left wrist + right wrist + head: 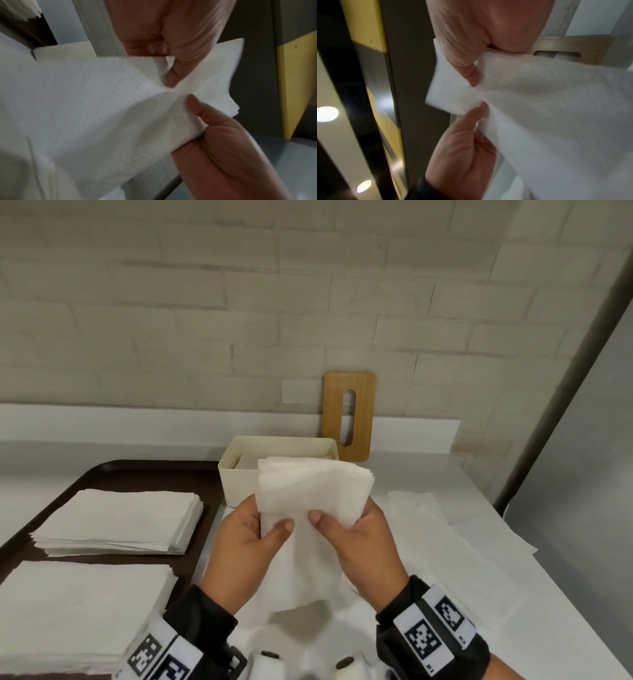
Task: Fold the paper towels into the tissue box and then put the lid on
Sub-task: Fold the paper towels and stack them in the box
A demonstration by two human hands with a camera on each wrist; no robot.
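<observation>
Two hands are in view: the left hand (pixel 245 537) and the right hand (pixel 364 542). Between them is one bundle of paper towels (pixel 310 498). Two stacks of paper towels sit on one dark tray (pixel 144 474): a far stack (pixel 118 520) and a near stack (pixel 78 611). There is one tissue box (pixel 239 474), one wooden lid (pixel 347 414) and one desk (pixel 513 594).

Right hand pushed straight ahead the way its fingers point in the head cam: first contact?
Probably the open tissue box: the right hand, pinching the folded paper towels, points forward and slightly left at it. The wooden lid stands behind, against the wall. Depth unclear.
</observation>
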